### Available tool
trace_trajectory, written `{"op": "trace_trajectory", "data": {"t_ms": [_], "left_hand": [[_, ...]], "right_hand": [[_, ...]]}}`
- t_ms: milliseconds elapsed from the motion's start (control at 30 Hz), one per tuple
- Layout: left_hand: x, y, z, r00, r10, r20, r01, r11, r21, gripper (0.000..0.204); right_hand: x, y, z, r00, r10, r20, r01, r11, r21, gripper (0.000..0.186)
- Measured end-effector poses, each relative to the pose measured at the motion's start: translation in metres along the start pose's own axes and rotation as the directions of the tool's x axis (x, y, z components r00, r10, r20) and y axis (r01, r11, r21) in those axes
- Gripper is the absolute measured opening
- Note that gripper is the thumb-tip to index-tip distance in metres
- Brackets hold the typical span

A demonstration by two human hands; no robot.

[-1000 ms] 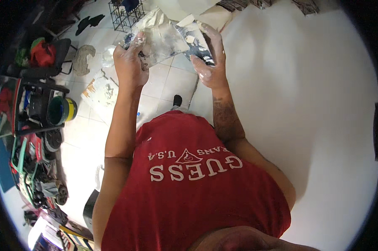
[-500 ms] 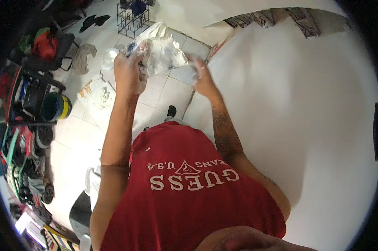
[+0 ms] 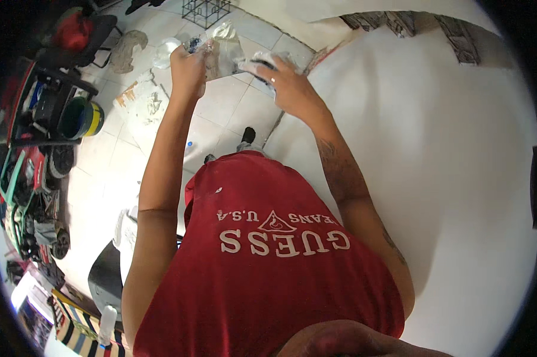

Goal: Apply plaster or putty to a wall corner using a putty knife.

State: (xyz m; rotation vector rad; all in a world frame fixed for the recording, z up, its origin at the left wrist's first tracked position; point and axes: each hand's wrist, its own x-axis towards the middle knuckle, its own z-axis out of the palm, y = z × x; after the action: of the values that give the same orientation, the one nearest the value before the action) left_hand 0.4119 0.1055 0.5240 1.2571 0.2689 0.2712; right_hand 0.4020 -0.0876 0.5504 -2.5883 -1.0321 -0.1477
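My left hand (image 3: 188, 70) is closed around the dark grip of a flat metal trowel (image 3: 225, 55), held out in front of me over the floor. White paste is smeared on its shiny blade. To the right of the blade, my right hand (image 3: 297, 89) is closed on a dark-edged tool (image 3: 262, 63) coated with white paste; its exact kind is partly hidden by my fingers. The two tools are close together, and I cannot tell whether they touch. White smears show on the fingers of both hands.
A smooth white wall (image 3: 399, 137) fills the right side. On the tiled floor lies a board (image 3: 142, 110) with lumps of white paste. Further left are a dark bucket (image 3: 81, 118) with a yellow band and a crowded shelf (image 3: 48, 143). A wire rack (image 3: 205, 12) stands ahead.
The trowel's blade has tilted and shows less of its face. My right hand has turned palm down and risen slightly, bringing the paste-covered tool into sight. The whole view has shifted.
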Motion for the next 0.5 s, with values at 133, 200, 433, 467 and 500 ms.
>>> {"op": "trace_trajectory", "data": {"t_ms": [133,200,433,467,500], "left_hand": [[-0.002,0.003,-0.010,0.990,-0.116,-0.085,0.101,0.982,-0.162,0.006],[0.004,-0.004,-0.015,0.990,-0.074,-0.124,0.057,0.989,-0.134,0.006],[-0.009,0.008,-0.005,0.991,0.013,-0.132,-0.010,1.000,0.018,0.025],[-0.012,0.010,-0.002,0.986,0.073,-0.148,-0.063,0.995,0.074,0.029],[-0.011,0.009,-0.002,0.986,0.098,-0.134,-0.079,0.987,0.141,0.029]], "right_hand": [[-0.009,0.000,0.004,0.987,0.003,0.161,-0.020,0.995,0.103,0.046],[-0.003,0.014,0.002,0.968,-0.177,0.179,0.089,0.905,0.416,0.050],[0.040,-0.011,-0.026,0.991,-0.074,-0.108,0.100,0.960,0.261,0.051],[0.044,-0.016,-0.025,0.992,-0.086,-0.096,0.110,0.954,0.278,0.050],[0.047,-0.016,-0.021,0.991,-0.089,-0.097,0.112,0.955,0.275,0.050]]}}
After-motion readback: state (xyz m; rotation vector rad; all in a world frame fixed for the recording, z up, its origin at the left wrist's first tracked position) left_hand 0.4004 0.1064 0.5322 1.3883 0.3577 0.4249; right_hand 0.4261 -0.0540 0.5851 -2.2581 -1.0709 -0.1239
